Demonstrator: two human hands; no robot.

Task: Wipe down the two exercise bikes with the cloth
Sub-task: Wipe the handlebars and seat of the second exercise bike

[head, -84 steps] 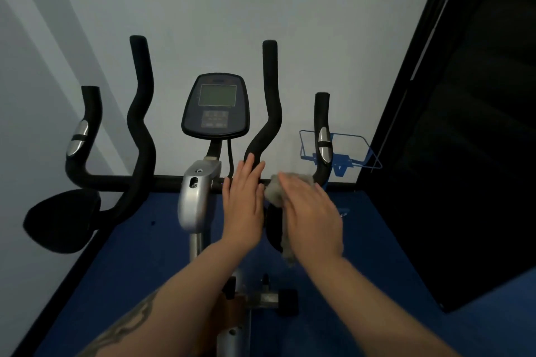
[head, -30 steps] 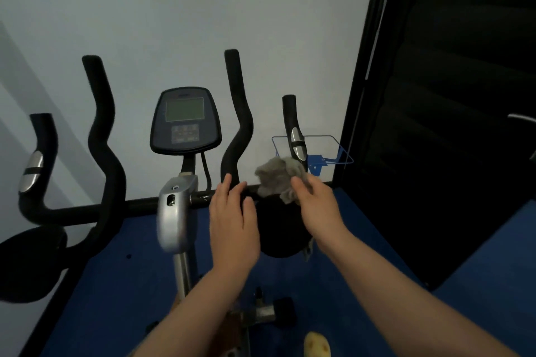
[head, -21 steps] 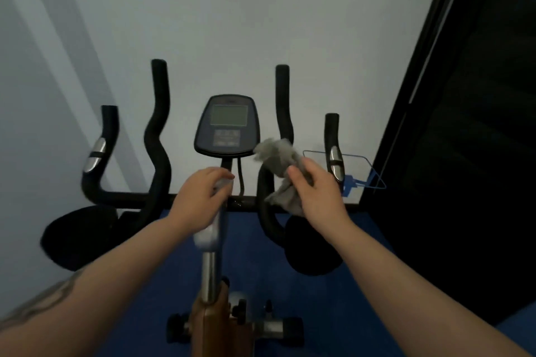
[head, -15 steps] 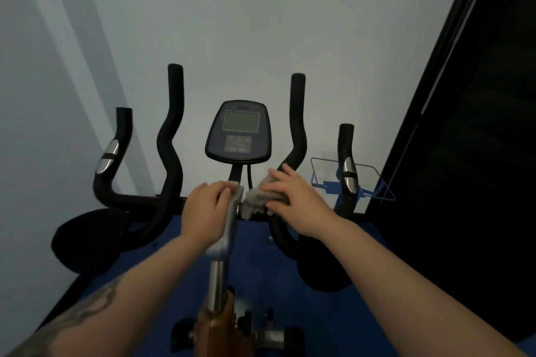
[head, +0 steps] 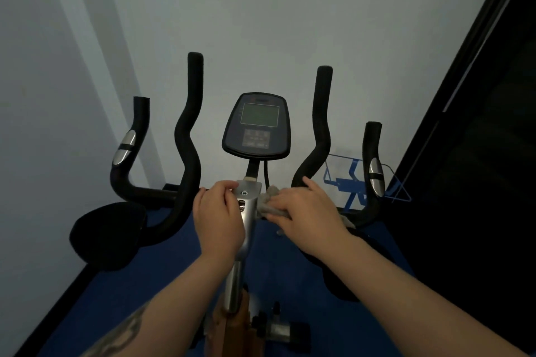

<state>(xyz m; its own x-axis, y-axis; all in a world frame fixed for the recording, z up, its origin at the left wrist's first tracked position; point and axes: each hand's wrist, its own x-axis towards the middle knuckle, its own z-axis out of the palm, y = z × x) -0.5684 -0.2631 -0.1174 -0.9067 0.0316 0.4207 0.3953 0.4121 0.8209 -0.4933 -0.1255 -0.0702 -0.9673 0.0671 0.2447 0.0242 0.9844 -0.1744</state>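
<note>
Exercise bike (head: 246, 220), silver stem post upright at centre, black crossbar running left–right behind it. Cloth (head: 268, 204), grey, bunched on crossbar just right of post, pressed down under right hand (head: 304, 211), fingers laid flat over it and pointing left toward post. Left hand (head: 219, 220) curled round post's left side, bracing; right hand nearer cloth, wipe axis judged along crossbar.

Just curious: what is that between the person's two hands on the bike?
In the head view, the bike's silver stem housing stands between the left hand and the right hand, which presses the grey cloth against its side.
</note>
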